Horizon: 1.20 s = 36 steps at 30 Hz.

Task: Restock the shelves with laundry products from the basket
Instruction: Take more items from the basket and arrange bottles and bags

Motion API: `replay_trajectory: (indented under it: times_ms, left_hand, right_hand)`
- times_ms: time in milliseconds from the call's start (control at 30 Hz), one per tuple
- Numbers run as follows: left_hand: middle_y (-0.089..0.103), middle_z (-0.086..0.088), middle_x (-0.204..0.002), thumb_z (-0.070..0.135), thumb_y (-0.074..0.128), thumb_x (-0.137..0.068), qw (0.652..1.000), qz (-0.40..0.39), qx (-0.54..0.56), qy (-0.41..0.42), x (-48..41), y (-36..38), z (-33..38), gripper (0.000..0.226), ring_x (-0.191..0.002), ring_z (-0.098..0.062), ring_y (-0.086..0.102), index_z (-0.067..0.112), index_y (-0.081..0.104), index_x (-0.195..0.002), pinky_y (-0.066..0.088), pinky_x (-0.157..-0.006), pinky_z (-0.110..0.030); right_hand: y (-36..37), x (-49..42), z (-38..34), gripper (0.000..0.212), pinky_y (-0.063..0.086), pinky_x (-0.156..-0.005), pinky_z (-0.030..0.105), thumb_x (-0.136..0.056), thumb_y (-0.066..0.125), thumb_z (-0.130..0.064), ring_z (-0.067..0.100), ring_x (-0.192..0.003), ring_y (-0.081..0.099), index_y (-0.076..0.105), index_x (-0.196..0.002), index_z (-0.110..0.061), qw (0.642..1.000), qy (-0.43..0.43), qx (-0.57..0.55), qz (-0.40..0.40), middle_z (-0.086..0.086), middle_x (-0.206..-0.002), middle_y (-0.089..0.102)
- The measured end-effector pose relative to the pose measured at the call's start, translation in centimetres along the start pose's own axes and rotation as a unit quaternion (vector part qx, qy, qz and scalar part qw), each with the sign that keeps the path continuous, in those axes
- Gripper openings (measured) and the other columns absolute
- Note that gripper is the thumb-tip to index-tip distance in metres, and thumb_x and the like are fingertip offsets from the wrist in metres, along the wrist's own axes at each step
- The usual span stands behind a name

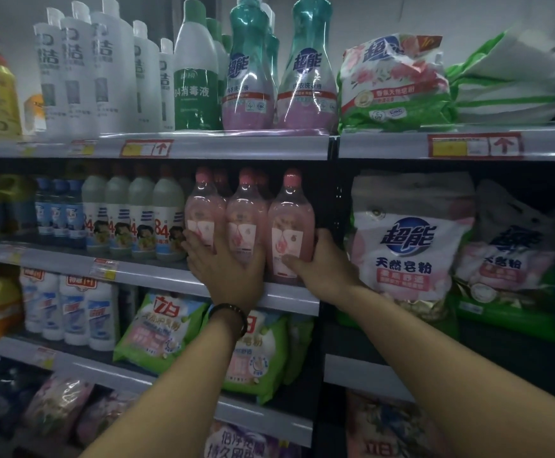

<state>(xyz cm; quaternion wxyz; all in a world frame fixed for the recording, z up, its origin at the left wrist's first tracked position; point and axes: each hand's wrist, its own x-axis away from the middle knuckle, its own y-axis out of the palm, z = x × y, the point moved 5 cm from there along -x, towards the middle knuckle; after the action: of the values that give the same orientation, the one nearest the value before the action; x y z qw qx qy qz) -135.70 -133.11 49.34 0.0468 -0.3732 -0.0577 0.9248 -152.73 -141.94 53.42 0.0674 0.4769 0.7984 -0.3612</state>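
Observation:
Three pink detergent bottles stand in a front row on the middle shelf (157, 276). My left hand (226, 269) lies flat with straight fingers against the left bottle (200, 209) and the middle bottle (246, 213). My right hand (322, 259) curls round the lower right side of the right pink bottle (289, 223), thumb on its front. More pink bottles stand behind them. The basket is out of view.
White 84 disinfectant bottles (167, 219) stand just left of the pink ones. Soap powder bags (408, 239) fill the shelf to the right. Teal-topped bottles (306, 71) and white bottles (111, 71) line the shelf above. Green bags (157, 328) lie on the shelf below.

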Motion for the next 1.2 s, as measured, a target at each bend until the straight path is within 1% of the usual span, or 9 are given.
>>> replay_trajectory:
  times_ms: [100, 233, 467, 533, 600, 700, 800, 967, 1200]
  left_hand:
    - [0.028, -0.014, -0.167, 0.045, 0.061, -0.093, 0.996, 0.005, 0.093, 0.012, 0.8, -2.6, -1.1, 0.072, -0.156, -0.037, 0.024, 0.02, 0.034, -0.155, 0.028, -0.123, -0.063]
    - [0.05, -0.007, -0.132, 0.028, 0.064, -0.095, 0.993, 0.075, 0.084, 0.046, 6.7, -7.6, -4.1, 0.043, -0.125, -0.028, 0.048, 0.01, 0.05, -0.131, 0.043, -0.105, -0.05]
    - [0.044, -0.016, -0.148, 0.024, 0.069, -0.094, 0.991, -0.13, -0.018, -0.021, 15.1, -6.1, -14.8, 0.059, -0.135, -0.033, 0.044, 0.016, 0.047, -0.148, 0.047, -0.109, -0.052]
    - [0.026, -0.018, -0.166, 0.022, 0.07, -0.097, 0.976, -0.212, -0.042, -0.036, 16.0, -5.0, -16.0, 0.072, -0.153, -0.037, 0.028, 0.026, 0.037, -0.16, 0.043, -0.11, -0.036]
    - [0.007, -0.019, -0.173, 0.025, 0.072, -0.097, 0.963, -0.259, -0.06, -0.03, 16.0, -3.8, -16.9, 0.086, -0.16, -0.039, 0.011, 0.038, 0.021, -0.165, 0.045, -0.113, -0.038]
    - [-0.002, -0.025, -0.173, 0.041, 0.07, -0.096, 0.948, -0.296, -0.112, -0.016, 15.6, -2.3, -18.0, 0.096, -0.16, -0.044, 0.001, 0.052, 0.003, -0.163, 0.032, -0.123, -0.06]
    - [-0.002, -0.027, -0.172, 0.051, 0.067, -0.096, 0.94, -0.304, -0.156, -0.013, 15.3, -1.2, -18.4, 0.098, -0.159, -0.048, 0.004, 0.054, -0.004, -0.162, 0.024, -0.125, -0.06]
    - [0.0, -0.024, -0.174, 0.048, 0.068, -0.097, 0.945, -0.295, -0.143, 0.003, 15.2, -0.3, -18.9, 0.096, -0.158, -0.049, 0.007, 0.055, -0.002, -0.162, 0.024, -0.125, -0.06]
    - [0.001, -0.022, -0.174, 0.048, 0.066, -0.098, 0.945, -0.299, -0.133, 0.02, 15.6, 0.3, -18.5, 0.094, -0.158, -0.049, 0.005, 0.053, -0.003, -0.162, 0.026, -0.125, -0.059]
  right_hand:
    - [-1.2, 2.3, -0.9, 0.056, 0.059, -0.089, 0.033, -0.096, 0.074, -0.035, 0.014, -0.111, 0.066, 0.045, -0.142, -0.022, 0.995, -0.003, -0.039, 0.089, -0.002, -0.13, 0.063]
    - [0.2, 9.4, 0.2, 0.022, 0.052, -0.071, 0.014, -0.096, 0.074, -0.013, -0.003, -0.085, 0.063, 0.058, -0.105, -0.024, 0.976, -0.083, -0.14, 0.146, -0.007, -0.097, 0.064]
    - [12.2, 18.4, 11.3, 0.016, 0.056, -0.078, 0.031, -0.095, 0.075, -0.018, 0.003, -0.09, 0.068, 0.067, -0.109, -0.02, 0.993, 0.053, -0.093, 0.053, -0.008, -0.098, 0.072]
    - [13.8, 18.4, 12.8, 0.025, 0.058, -0.088, 0.038, -0.097, 0.073, -0.023, 0.011, -0.104, 0.069, 0.065, -0.12, -0.021, 0.993, 0.076, -0.071, 0.045, -0.006, -0.111, 0.072]
    - [14.6, 17.0, 13.3, 0.03, 0.059, -0.092, 0.042, -0.096, 0.074, -0.025, 0.016, -0.108, 0.069, 0.064, -0.123, -0.02, 0.993, 0.084, -0.054, 0.06, -0.003, -0.117, 0.072]
    - [15.8, 13.9, 14.2, 0.039, 0.061, -0.088, 0.048, -0.089, 0.075, -0.041, 0.022, -0.105, 0.072, 0.058, -0.121, -0.024, 0.99, 0.122, -0.029, 0.058, 0.0, -0.117, 0.074]
    - [17.3, 11.0, 15.4, 0.056, 0.062, -0.087, 0.05, -0.082, 0.073, -0.058, 0.029, -0.104, 0.074, 0.054, -0.122, -0.023, 0.985, 0.173, -0.011, 0.024, 0.003, -0.117, 0.075]
    - [18.0, 9.0, 15.6, 0.057, 0.062, -0.089, 0.047, -0.086, 0.083, -0.044, 0.034, -0.104, 0.074, 0.058, -0.125, -0.011, 0.978, 0.209, -0.019, 0.019, 0.01, -0.117, 0.076]
    - [17.8, 9.6, 16.9, 0.048, 0.062, -0.09, 0.049, -0.081, 0.089, -0.029, 0.03, -0.102, 0.075, 0.063, -0.119, -0.016, 0.969, 0.215, -0.059, 0.103, 0.007, -0.114, 0.078]
